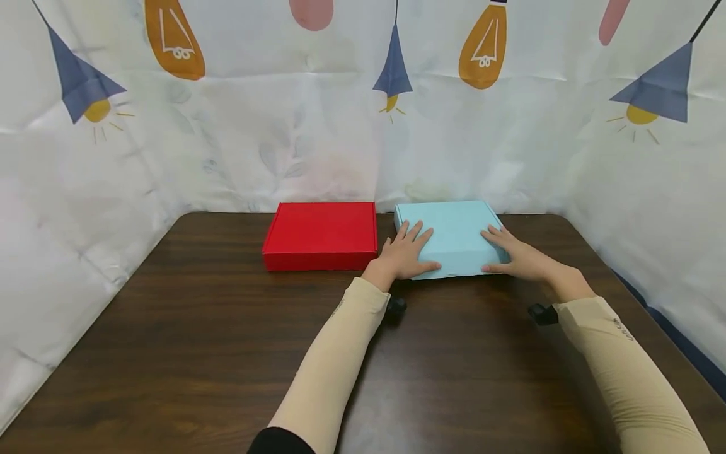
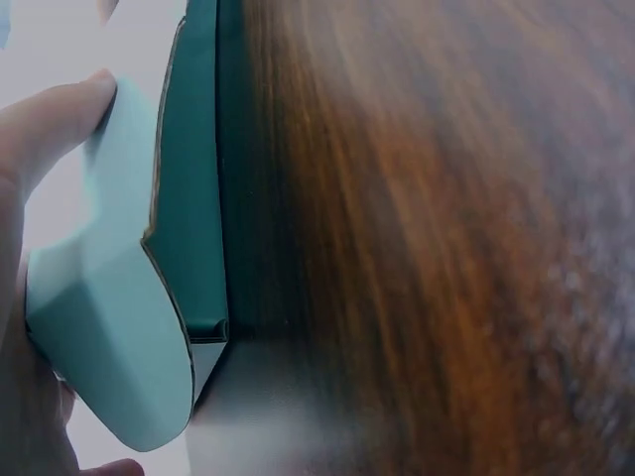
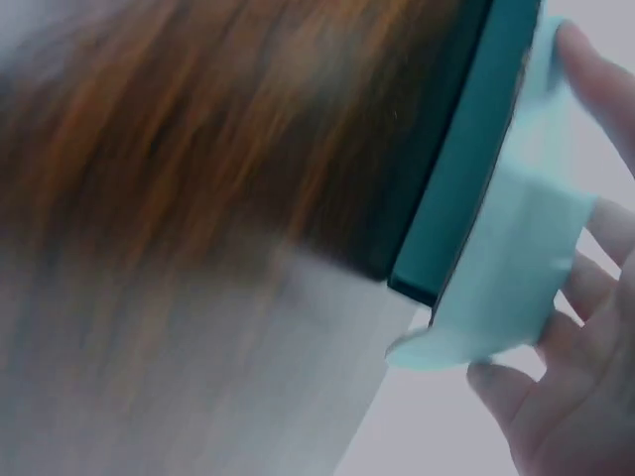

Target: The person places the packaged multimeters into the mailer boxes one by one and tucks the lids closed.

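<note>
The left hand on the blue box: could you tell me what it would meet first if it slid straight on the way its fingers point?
Probably nothing on the blue box: the left hand points across its bare lid toward the patterned backdrop.

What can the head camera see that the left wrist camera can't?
Only the head view shows the red box, the right hand, both sleeves and the lamp-patterned cloth behind. Only the left wrist view shows, close up, the blue box's front flap, with a slight gap along its edge. Both show the blue box, the left hand resting on it, and the dark wooden table.
</note>
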Demonstrator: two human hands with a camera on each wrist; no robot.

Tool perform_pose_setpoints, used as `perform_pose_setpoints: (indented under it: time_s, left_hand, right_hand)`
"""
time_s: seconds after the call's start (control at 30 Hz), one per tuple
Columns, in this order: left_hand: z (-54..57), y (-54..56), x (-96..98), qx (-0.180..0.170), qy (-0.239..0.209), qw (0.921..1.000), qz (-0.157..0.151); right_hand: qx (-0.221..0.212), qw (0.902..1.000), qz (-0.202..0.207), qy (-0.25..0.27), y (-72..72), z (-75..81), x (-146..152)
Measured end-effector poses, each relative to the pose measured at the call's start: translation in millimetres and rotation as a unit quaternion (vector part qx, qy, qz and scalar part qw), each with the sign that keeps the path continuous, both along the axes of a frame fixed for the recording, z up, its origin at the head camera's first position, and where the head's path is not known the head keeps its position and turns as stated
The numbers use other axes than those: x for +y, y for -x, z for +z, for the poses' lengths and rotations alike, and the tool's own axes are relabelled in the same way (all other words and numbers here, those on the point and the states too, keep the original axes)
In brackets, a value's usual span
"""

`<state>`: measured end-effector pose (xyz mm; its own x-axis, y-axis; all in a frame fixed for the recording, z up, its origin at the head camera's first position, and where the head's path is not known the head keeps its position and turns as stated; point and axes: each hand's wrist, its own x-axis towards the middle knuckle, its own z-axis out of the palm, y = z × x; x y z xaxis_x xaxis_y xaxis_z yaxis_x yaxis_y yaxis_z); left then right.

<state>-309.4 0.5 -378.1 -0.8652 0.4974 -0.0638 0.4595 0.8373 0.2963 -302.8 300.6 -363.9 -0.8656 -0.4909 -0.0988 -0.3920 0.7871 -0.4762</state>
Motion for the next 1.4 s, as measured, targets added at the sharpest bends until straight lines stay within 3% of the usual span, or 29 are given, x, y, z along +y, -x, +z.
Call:
perform_pose_setpoints:
  time_s: [0.17,0.37,0.47,0.63,0.87,1.4]
  left_hand:
    - [-1.6,-0.7,1.5,0.000,-0.002,1.0000,0.006]
    - [-1.1,1.0,3.4,0.002,-0.004,1.0000,0.001]
    - [0.0,1.3,3.9,-0.001,-0.003,1.0000,0.002]
    - [1.5,1.4,4.2,0.000,-0.003,1.0000,0.000]
    - [-0.5,2.1,2.2,-0.003,-0.010,0.9999,-0.003]
    - [1.3,1.6,-1.1,-0.015,-0.022,0.9996,-0.010]
  right_hand:
    - [-0.003,0.9999,-0.015,0.002,-10.6,5.0,13.0]
    - [0.001,0.9959,-0.090,-0.013,-19.2,9.4,22.8]
    - [0.003,0.9939,-0.109,-0.018,-20.1,9.8,26.1]
    - [0.010,0.9944,-0.105,-0.009,-19.9,8.8,29.3]
    - [-0.036,0.9935,-0.094,0.054,-21.6,3.6,30.2]
    - [-0.040,0.9925,-0.087,0.076,-19.6,-2.0,33.5]
